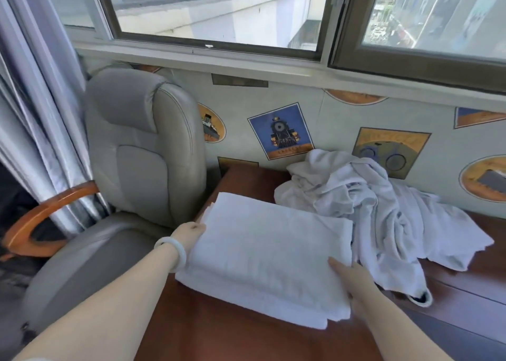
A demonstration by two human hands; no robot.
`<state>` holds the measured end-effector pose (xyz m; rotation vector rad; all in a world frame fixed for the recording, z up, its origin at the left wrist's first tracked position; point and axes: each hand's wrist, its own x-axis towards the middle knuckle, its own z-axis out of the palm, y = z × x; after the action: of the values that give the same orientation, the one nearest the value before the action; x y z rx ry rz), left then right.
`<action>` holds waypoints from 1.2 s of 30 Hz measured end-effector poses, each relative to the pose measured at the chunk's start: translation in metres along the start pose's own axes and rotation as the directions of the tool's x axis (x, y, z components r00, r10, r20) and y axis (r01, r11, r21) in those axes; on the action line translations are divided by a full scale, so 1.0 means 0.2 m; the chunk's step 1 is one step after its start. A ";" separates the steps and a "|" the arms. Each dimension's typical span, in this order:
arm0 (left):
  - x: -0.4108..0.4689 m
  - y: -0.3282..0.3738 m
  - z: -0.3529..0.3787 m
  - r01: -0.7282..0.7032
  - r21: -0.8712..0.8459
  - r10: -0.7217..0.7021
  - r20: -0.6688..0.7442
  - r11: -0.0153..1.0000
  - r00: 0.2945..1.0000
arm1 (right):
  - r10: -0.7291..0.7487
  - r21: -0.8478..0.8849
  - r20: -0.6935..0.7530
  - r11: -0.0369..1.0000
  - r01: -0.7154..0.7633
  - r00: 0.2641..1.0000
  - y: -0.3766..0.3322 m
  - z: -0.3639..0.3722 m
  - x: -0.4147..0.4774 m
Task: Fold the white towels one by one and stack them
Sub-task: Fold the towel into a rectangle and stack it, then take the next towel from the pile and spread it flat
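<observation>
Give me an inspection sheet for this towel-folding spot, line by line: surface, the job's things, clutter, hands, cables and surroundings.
Surface: reddish-brown wooden table, set against the wall.
Job's things: folded towels lying flat near the front; unfolded towel pile heaped behind them and to their right.
Clutter: nothing seen.
Hands: left hand holds the folded towels' left edge, fingers out of sight; right hand grips their near right corner, thumb on top.
Cables: nothing seen.
Surroundings: grey armchair left of the table, curtain, window above, picture-patterned wallpaper.
</observation>
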<state>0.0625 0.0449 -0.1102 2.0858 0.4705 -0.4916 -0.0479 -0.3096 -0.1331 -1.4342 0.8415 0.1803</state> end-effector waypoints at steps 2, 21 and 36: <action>0.01 0.01 -0.02 -0.015 0.021 0.015 0.006 1.000 1.000 | 0.036 0.046 0.012 0.998 -0.036 0.999 -0.02 0.00 -0.01; -0.27 0.36 0.36 -0.163 0.698 0.371 -0.156 0.697 0.916 | 0.022 0.108 0.050 0.994 -0.027 0.999 -0.16 -0.27 -0.12; -0.68 1.08 2.06 -0.543 0.390 0.523 0.166 0.744 0.836 | -0.136 0.068 -0.015 0.988 0.136 0.991 -0.26 -1.59 0.23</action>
<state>-0.0115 -0.4331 -0.0975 2.4842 -0.3094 -0.3089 -0.1105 -0.6259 -0.0914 -1.4228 0.7485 0.0399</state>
